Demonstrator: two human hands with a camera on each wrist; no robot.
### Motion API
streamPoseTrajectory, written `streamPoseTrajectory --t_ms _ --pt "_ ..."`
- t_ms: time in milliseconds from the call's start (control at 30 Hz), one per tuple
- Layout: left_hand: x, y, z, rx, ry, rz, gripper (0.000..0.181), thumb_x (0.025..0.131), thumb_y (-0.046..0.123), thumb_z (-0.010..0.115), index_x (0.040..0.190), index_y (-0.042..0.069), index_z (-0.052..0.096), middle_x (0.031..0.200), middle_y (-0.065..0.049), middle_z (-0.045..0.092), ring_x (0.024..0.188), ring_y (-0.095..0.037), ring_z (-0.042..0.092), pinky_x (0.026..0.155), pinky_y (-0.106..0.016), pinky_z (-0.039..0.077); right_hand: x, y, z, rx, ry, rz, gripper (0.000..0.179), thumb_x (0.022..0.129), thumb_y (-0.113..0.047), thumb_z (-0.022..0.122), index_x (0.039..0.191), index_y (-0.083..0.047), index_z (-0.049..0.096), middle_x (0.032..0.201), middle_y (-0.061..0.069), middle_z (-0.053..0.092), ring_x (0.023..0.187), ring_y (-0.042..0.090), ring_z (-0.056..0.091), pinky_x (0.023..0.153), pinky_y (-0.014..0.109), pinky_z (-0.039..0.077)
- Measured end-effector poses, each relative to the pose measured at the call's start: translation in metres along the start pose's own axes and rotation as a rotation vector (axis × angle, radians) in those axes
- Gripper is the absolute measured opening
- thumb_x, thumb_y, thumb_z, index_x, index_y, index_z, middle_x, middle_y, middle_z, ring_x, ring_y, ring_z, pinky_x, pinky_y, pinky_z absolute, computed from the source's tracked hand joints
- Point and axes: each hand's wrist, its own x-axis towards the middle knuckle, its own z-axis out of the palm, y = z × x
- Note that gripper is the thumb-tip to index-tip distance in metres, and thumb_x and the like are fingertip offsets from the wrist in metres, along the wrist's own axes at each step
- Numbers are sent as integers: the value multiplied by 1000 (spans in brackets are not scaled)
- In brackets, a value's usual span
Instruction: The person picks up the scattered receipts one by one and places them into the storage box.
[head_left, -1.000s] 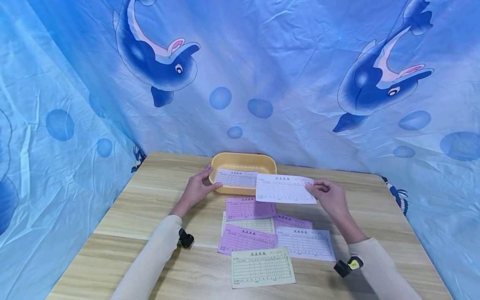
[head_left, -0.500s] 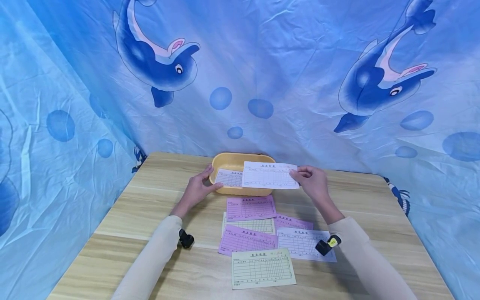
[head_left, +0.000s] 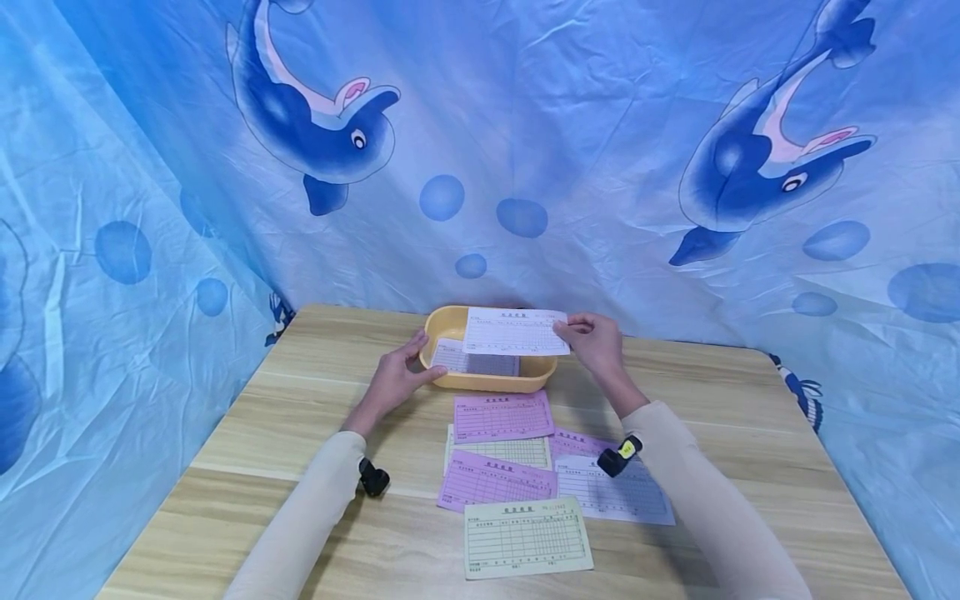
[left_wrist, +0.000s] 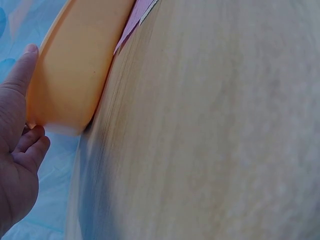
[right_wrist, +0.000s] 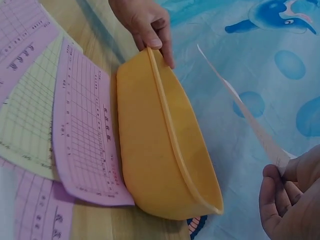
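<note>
Right over a smooth, round-cornered yellow tub, a thin, flat white slip is pinched in the right hand, farther left than a second ago. Left hand still grips the tub's end, pretty much unmoved.

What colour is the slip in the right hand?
The slip is white with fine printed lines; clearest in the head view.
</note>
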Motion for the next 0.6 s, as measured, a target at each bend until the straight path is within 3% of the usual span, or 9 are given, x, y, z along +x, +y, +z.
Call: streamPoseTrajectory --t_ms 100,267,333,467,600 --pt "0 0 0 2 -4 4 95 81 52 82 151 0 44 162 -10 35 150 -29 34 123 -45 30 5 -3 9 -31 7 0 26 90 -21 80 106 -1 75 102 17 77 78 15 71 71 35 63" --pt "0 -1 0 2 -9 0 97 81 56 81 151 0 45 163 -8 35 151 -27 34 124 -43 30 12 -4 25 -69 8 2 24 90 -19 80 105 -1 76 101 17 77 82 21 72 65 25 59" --pt "0 -1 0 2 -9 -2 94 83 53 81 151 0 45 163 -8 35 151 -27 34 124 -43 30 14 -1 30 -81 0 0 23 90 -20 80 103 -1 76 99 17 77 82 22 73 62 21 56" --pt "0 -1 0 0 -6 -12 85 86 37 84 151 -1 44 163 -8 35 151 -28 33 124 -44 30 16 2 43 -82 -20 -9 21 90 -19 81 101 -1 76 95 16 77 78 22 72 61 23 57" --pt "0 0 0 -2 -9 -19 83 87 33 84 152 0 44 164 -8 34 151 -27 33 123 -43 32 17 2 55 -102 -36 -2 20 90 -19 81 99 -2 77 93 14 77 78 21 71 60 25 57"
